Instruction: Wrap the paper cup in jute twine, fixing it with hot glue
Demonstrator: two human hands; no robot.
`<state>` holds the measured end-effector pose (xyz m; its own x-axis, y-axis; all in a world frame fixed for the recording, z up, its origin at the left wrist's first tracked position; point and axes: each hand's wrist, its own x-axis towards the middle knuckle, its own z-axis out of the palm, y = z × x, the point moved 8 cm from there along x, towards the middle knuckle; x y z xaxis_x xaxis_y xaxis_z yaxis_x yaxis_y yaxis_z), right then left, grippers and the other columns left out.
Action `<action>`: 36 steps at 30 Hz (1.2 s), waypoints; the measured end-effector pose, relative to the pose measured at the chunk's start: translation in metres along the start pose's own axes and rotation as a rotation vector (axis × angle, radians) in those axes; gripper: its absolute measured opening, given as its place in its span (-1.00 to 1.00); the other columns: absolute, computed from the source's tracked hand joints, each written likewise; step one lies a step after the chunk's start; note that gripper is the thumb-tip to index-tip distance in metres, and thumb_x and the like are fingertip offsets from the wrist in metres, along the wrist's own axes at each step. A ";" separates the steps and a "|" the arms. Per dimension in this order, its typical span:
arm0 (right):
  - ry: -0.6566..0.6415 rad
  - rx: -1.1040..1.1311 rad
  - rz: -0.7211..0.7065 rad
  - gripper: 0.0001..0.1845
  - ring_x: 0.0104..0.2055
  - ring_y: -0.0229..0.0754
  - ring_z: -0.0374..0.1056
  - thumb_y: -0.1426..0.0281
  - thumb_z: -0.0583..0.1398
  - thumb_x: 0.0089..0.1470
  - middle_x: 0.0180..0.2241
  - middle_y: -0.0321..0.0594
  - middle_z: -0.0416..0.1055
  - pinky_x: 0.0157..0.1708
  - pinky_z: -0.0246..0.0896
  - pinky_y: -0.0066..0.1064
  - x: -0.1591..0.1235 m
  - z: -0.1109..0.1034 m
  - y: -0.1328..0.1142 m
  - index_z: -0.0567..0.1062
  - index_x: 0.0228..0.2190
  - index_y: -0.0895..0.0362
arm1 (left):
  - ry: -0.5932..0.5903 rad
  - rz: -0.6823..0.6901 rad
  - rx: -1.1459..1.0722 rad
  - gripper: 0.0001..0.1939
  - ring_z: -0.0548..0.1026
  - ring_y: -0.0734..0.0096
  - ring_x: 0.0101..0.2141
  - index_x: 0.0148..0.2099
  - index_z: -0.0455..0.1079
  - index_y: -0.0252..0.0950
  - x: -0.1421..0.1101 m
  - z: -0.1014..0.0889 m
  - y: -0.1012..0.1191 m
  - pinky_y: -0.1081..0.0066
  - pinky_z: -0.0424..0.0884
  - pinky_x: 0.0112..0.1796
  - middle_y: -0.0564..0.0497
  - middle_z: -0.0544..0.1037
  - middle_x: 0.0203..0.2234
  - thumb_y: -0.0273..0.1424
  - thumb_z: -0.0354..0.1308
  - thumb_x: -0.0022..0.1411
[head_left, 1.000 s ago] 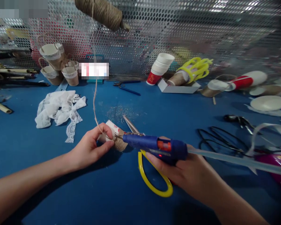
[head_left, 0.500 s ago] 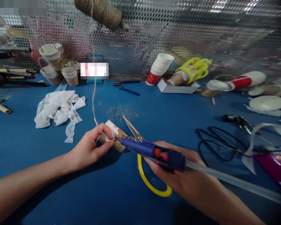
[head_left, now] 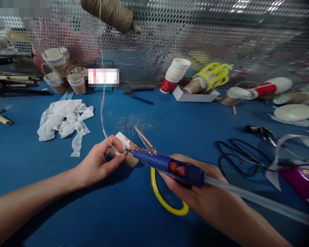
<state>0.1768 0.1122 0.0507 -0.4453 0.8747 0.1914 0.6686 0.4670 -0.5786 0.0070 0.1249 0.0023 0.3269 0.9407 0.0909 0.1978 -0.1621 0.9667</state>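
My left hand [head_left: 103,157] is closed on a paper cup [head_left: 122,140] lying on its side, partly wrapped in twine. Its thumb and forefinger pinch the twine [head_left: 102,118], which runs up to a brown spool [head_left: 109,15] hanging above. A blue glue gun [head_left: 154,161] is gripped in my right hand [head_left: 195,185], with its nozzle at the cup beside my left fingertips. A clear glue stick [head_left: 234,190] sticks out of the gun's back. Under the gun lie scissors [head_left: 157,192] with yellow handles, partly hidden by my right hand.
Crumpled white lace [head_left: 60,118] lies left. Twine-wrapped cups [head_left: 77,84] stand behind it near bamboo sticks [head_left: 15,82]. Pliers [head_left: 140,96], stacked paper cups [head_left: 173,75] and a white box [head_left: 195,97] are at the back by a perforated metal panel [head_left: 154,51]. A black cable [head_left: 237,171] lies right.
Almost nothing differs. The glue gun's nozzle has shifted very slightly at the cup, while both hands keep their hold.
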 end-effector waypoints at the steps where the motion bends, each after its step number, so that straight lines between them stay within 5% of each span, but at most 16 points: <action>1: -0.017 -0.004 0.019 -0.95 -0.61 -0.36 0.21 0.45 0.11 -0.03 -0.62 -0.41 0.30 -0.59 0.18 -0.53 0.001 0.001 0.002 0.32 -0.49 0.07 | -0.002 0.007 -0.009 -0.90 0.25 0.62 -0.51 -0.32 0.14 -0.22 0.000 0.000 0.001 0.58 0.22 -0.46 0.15 0.32 -0.46 -0.49 0.02 0.15; 6: -0.104 -0.016 0.014 -0.86 -0.60 -0.32 0.23 0.41 0.03 0.02 -0.61 -0.34 0.32 -0.60 0.19 -0.48 0.005 0.003 0.004 0.37 -0.49 0.07 | -0.004 0.026 0.026 -0.91 0.26 0.60 -0.50 -0.32 0.14 -0.25 0.000 0.000 0.002 0.56 0.23 -0.46 0.13 0.32 -0.46 -0.47 0.03 0.15; 14: -0.024 -0.076 -0.016 -0.90 -0.45 -0.22 0.35 0.39 0.06 0.00 -0.49 -0.28 0.41 -0.46 0.28 -0.41 0.000 0.001 0.001 0.37 -0.46 0.05 | -0.001 0.052 0.078 -0.92 0.30 0.56 -0.45 -0.33 0.14 -0.27 0.001 0.000 0.005 0.51 0.26 -0.40 0.07 0.36 -0.42 -0.47 0.03 0.15; 21: -0.083 -0.073 0.006 -0.85 -0.54 -0.26 0.32 0.44 0.03 0.01 -0.57 -0.32 0.38 -0.57 0.23 -0.47 0.002 0.002 0.003 0.37 -0.50 0.05 | -0.001 0.049 0.106 -0.92 0.30 0.55 -0.47 -0.32 0.14 -0.25 0.000 -0.001 0.002 0.50 0.26 -0.41 0.09 0.33 -0.45 -0.45 0.03 0.16; 26: 0.035 -0.138 -0.028 -0.89 -0.40 -0.14 0.37 0.35 0.07 -0.01 -0.46 -0.24 0.43 -0.44 0.31 -0.37 0.001 -0.007 -0.001 0.41 -0.45 0.03 | -0.013 0.049 0.097 -0.91 0.29 0.57 -0.45 -0.32 0.13 -0.26 0.000 0.000 0.004 0.52 0.26 -0.41 0.09 0.34 -0.42 -0.46 0.03 0.16; 31: -0.088 -0.094 -0.008 -0.84 -0.54 -0.27 0.32 0.43 0.03 0.02 -0.57 -0.32 0.38 -0.55 0.26 -0.47 0.003 0.001 0.001 0.40 -0.49 0.06 | -0.009 0.021 0.083 -0.91 0.28 0.57 -0.49 -0.32 0.13 -0.27 -0.001 -0.001 0.002 0.52 0.25 -0.45 0.09 0.32 -0.46 -0.45 0.03 0.16; 36: -0.003 -0.124 -0.004 -0.89 -0.36 -0.16 0.38 0.35 0.09 0.00 -0.41 -0.24 0.44 -0.36 0.33 -0.34 -0.004 -0.001 0.006 0.39 -0.39 0.05 | -0.028 0.056 0.038 -0.91 0.31 0.58 -0.46 -0.31 0.13 -0.26 0.001 0.001 0.006 0.53 0.26 -0.42 0.07 0.36 -0.39 -0.49 0.02 0.16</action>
<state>0.1834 0.1119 0.0472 -0.4493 0.8727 0.1910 0.7357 0.4828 -0.4750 0.0092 0.1242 0.0077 0.3639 0.9213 0.1370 0.2130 -0.2255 0.9507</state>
